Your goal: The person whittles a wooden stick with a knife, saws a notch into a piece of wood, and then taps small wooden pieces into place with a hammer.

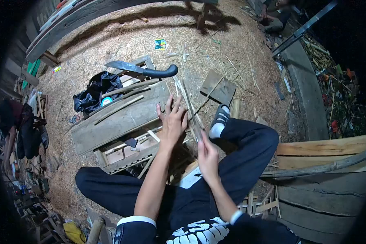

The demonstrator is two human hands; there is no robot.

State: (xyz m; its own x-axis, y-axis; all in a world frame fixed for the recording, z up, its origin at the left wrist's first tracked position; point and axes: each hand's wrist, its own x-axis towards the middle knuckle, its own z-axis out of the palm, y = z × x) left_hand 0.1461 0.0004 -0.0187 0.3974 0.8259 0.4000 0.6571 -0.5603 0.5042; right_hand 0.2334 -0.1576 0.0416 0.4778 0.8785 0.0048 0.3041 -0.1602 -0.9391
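Observation:
My left hand [173,118] is open, its fingers spread over the right end of a weathered plank [118,118] on a low slatted wooden frame [128,160]. My right hand [207,156] is closed round the lower end of a thin wooden strip [190,103], which slants up and away past my left fingertips. A large knife [144,70] with a black handle lies across the far end of the frame. Slim sticks lie on the plank, one of them [118,110] near its middle.
A black plastic bag [99,90] lies left of the plank. Beyond my foot is a square board [218,88]. A long bench [89,18] crosses the top left. Stacked planks [321,183] are at right. Another person [274,18] sits at the top right.

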